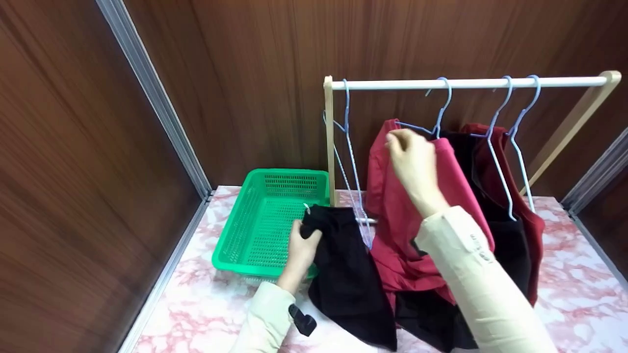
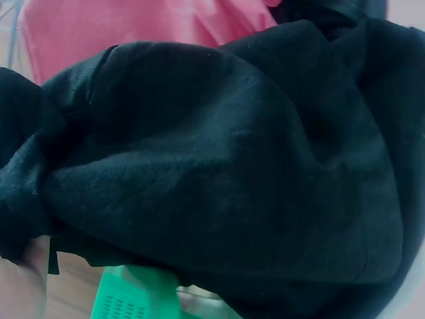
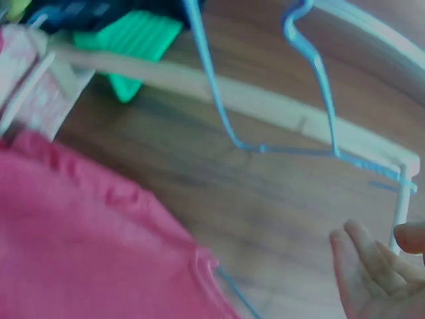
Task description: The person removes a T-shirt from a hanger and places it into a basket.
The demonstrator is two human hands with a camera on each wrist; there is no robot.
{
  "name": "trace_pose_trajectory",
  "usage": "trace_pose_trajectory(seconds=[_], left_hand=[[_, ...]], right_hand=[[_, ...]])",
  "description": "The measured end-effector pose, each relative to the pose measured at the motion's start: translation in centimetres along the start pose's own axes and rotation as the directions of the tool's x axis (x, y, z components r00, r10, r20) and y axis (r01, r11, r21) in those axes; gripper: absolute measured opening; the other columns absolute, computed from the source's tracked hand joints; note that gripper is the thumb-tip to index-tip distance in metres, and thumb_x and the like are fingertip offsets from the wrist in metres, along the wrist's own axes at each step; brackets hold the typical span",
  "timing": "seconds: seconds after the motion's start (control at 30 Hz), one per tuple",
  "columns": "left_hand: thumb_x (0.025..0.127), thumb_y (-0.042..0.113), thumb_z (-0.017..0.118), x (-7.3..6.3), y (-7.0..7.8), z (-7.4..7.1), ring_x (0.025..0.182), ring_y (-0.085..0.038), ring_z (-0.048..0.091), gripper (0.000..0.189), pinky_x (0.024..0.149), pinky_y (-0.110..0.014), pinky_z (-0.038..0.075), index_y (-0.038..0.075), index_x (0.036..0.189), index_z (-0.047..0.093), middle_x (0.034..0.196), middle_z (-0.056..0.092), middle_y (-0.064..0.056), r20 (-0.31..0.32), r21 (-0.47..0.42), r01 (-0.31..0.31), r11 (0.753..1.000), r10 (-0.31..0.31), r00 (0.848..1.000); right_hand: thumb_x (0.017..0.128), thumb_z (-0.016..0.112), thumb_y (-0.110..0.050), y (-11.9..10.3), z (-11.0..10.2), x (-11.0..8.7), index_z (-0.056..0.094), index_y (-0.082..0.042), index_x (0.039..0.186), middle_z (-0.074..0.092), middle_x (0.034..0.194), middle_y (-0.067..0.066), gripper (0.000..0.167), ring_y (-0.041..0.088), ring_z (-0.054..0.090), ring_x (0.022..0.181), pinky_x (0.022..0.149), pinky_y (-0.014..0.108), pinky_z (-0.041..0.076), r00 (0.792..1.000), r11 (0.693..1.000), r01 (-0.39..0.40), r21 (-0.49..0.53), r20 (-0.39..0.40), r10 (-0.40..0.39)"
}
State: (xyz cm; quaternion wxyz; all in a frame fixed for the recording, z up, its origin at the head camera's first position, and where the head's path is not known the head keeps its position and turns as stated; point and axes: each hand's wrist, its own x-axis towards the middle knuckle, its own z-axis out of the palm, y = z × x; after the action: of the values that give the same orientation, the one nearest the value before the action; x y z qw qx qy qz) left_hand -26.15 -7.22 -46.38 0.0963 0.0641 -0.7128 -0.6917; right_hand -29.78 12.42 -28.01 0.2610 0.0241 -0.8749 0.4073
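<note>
My left hand [image 1: 303,247] grips the gathered top of a black garment [image 1: 346,274], which hangs down toward the table; a small white tag or cord shows at its top edge. In the left wrist view the black cloth [image 2: 226,166] fills most of the picture. My right hand [image 1: 414,159] is raised in front of a pinkish-red garment [image 1: 392,211] on a blue hanger [image 1: 444,105]. Nothing is held between its fingers in the right wrist view, where the red cloth [image 3: 99,239] lies apart from it. A bare blue hanger [image 1: 347,117] hangs at the rack's left end.
A green basket [image 1: 223,245] stands left of the rack, partly behind the black garment. The rack's white rail [image 1: 392,85] carries several hangers. A dark red garment [image 1: 532,245] and black clothing hang to the right. Brown panels [image 1: 245,98] enclose the marbled table [image 1: 181,304].
</note>
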Motion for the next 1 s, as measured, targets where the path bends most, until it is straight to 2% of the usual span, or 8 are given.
trace_pose_trajectory(seconds=[0.17, 0.3, 0.43, 0.53, 0.63, 0.8, 0.93, 1.0], left_hand=[[0.084, 0.004, 0.056, 0.3, 2.1, -1.2, 0.084, -0.014, 0.051, 0.019, 0.076, -0.025, 0.045, 0.001, 0.101, 0.049, 0.097, 0.055, -0.006, -0.044, -0.043, -0.002, 0.999, 0.000, 0.999], [0.085, 0.007, 0.054, 1.5, 1.7, -2.0, 0.088, -0.016, 0.053, 0.026, 0.079, -0.025, 0.046, 0.002, 0.109, 0.049, 0.104, 0.056, -0.008, -0.059, -0.081, 0.003, 0.997, -0.008, 0.998], [0.084, 0.009, 0.053, 1.8, 2.3, -2.4, 0.089, -0.016, 0.053, 0.028, 0.081, -0.026, 0.046, 0.002, 0.112, 0.048, 0.105, 0.055, -0.007, -0.070, -0.124, -0.010, 0.992, 0.001, 0.998], [0.085, 0.011, 0.054, 2.1, 2.9, -2.7, 0.094, -0.017, 0.054, 0.033, 0.083, -0.027, 0.046, 0.002, 0.117, 0.047, 0.109, 0.055, -0.008, -0.076, -0.163, -0.012, 0.987, -0.001, 0.997], [0.086, 0.013, 0.054, 2.5, 3.7, -2.9, 0.099, -0.019, 0.053, 0.037, 0.085, -0.027, 0.045, 0.001, 0.121, 0.047, 0.113, 0.055, -0.010, -0.092, -0.191, -0.019, 0.981, 0.002, 0.996], [0.088, 0.014, 0.054, 3.4, 5.2, -3.3, 0.092, -0.014, 0.053, 0.030, 0.081, -0.025, 0.046, 0.003, 0.116, 0.051, 0.105, 0.055, -0.004, -0.133, -0.274, -0.064, 0.960, 0.028, 0.991], [0.088, 0.009, 0.054, 4.1, 6.4, -3.7, 0.087, -0.009, 0.056, 0.026, 0.078, -0.022, 0.048, 0.004, 0.113, 0.052, 0.101, 0.055, 0.001, -0.180, -0.372, -0.099, 0.923, 0.033, 0.983], [0.088, 0.007, 0.053, 4.4, 7.0, -4.0, 0.086, -0.007, 0.058, 0.028, 0.078, -0.020, 0.050, 0.004, 0.115, 0.052, 0.101, 0.057, 0.003, -0.195, -0.442, -0.109, 0.890, 0.023, 0.980]], right_hand=[[0.093, 0.055, -0.011, 1.3, -2.0, 0.3, 0.070, 0.001, 0.106, 0.071, 0.105, 0.019, 0.023, 0.033, 0.065, 0.098, 0.088, 0.043, 0.047, 0.985, 0.998, 0.053, -0.012, -0.162, -0.055], [0.091, 0.054, -0.006, 2.5, -3.6, 0.6, 0.065, 0.006, 0.111, 0.066, 0.110, 0.025, 0.026, 0.037, 0.058, 0.107, 0.096, 0.044, 0.042, 0.979, 0.999, 0.037, -0.012, -0.199, -0.039], [0.094, 0.049, -0.012, 3.5, -5.3, 1.0, 0.050, 0.010, 0.129, 0.054, 0.128, 0.030, 0.041, 0.040, 0.047, 0.125, 0.109, 0.045, 0.033, 0.993, 0.993, -0.117, 0.004, -0.037, 0.117], [0.098, 0.043, -0.021, 4.4, -6.2, 1.2, 0.038, 0.010, 0.139, 0.046, 0.137, 0.032, 0.051, 0.040, 0.044, 0.129, 0.111, 0.047, 0.033, 0.961, 0.972, -0.235, -0.019, 0.143, 0.235], [0.100, 0.038, -0.026, 5.4, -6.5, 1.1, 0.035, 0.010, 0.141, 0.046, 0.136, 0.033, 0.054, 0.039, 0.048, 0.120, 0.103, 0.045, 0.039, 0.930, 0.966, -0.258, -0.031, 0.265, 0.256], [0.102, 0.035, -0.024, 6.4, -6.4, 0.8, 0.044, 0.010, 0.134, 0.052, 0.121, 0.028, 0.048, 0.031, 0.047, 0.105, 0.088, 0.033, 0.036, 0.935, 0.980, -0.196, -0.039, 0.295, 0.199], [0.102, 0.034, -0.022, 6.5, -6.2, 0.8, 0.046, 0.011, 0.131, 0.052, 0.115, 0.026, 0.045, 0.030, 0.045, 0.101, 0.084, 0.031, 0.035, 0.943, 0.985, -0.167, -0.040, 0.286, 0.171], [0.103, 0.034, -0.021, 6.5, -6.1, 0.8, 0.046, 0.011, 0.130, 0.052, 0.114, 0.026, 0.044, 0.030, 0.045, 0.100, 0.083, 0.031, 0.035, 0.944, 0.986, -0.162, -0.045, 0.284, 0.168]])
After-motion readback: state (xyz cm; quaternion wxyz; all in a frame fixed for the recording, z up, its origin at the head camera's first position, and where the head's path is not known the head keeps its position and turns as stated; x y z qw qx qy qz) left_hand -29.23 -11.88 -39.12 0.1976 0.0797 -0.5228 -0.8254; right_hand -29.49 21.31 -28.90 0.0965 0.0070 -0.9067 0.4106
